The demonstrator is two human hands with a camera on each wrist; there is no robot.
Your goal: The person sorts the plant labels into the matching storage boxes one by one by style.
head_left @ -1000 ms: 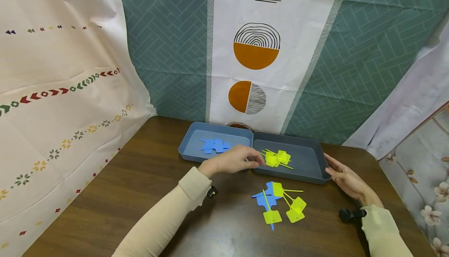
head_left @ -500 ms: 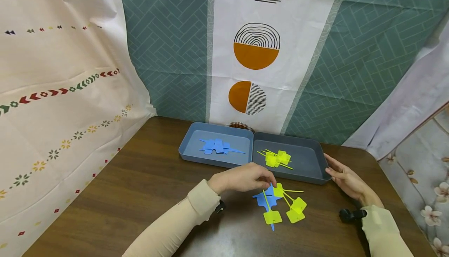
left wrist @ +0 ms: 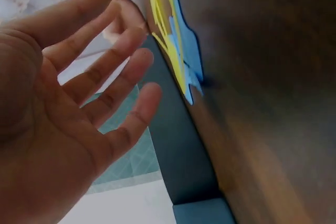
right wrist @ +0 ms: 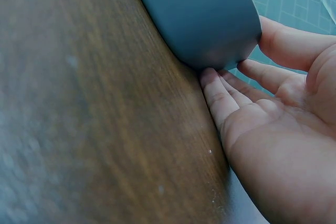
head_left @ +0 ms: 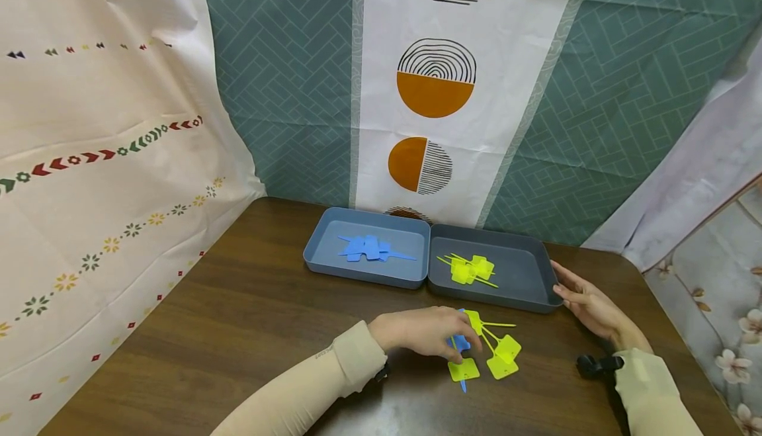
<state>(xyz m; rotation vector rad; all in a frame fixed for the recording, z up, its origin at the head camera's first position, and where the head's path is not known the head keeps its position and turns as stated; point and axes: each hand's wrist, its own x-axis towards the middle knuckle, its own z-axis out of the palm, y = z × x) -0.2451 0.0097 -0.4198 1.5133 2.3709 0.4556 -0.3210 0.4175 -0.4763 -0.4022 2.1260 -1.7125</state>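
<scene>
Over a small pile of flat plastic plant labels my left hand (head_left: 425, 331) hovers, palm down, holding nothing. Its fingers are spread and lightly bent in the left wrist view. The pile has yellow labels (head_left: 502, 358) with square heads and thin stems, overlapping blue labels (head_left: 460, 343) that the hand partly hides. At the far right my right hand (head_left: 592, 307) touches the end of the dark grey tray (head_left: 494, 299), its thumb on the side and fingertips at the bottom corner in the right wrist view. That tray holds several yellow labels (head_left: 470, 269).
A blue-grey tray (head_left: 357, 271) stands against the dark one's left end, with several blue labels (head_left: 368, 248) inside. Both sit on the brown wooden table (head_left: 250, 330), near a patterned cloth (head_left: 297, 92) hung behind. Another cloth (head_left: 107, 237) hangs on the left.
My left hand has moved from above the trays toward the label pile. Another blue label has come to lie in the blue-grey tray. The right hand has stayed at the dark tray.
</scene>
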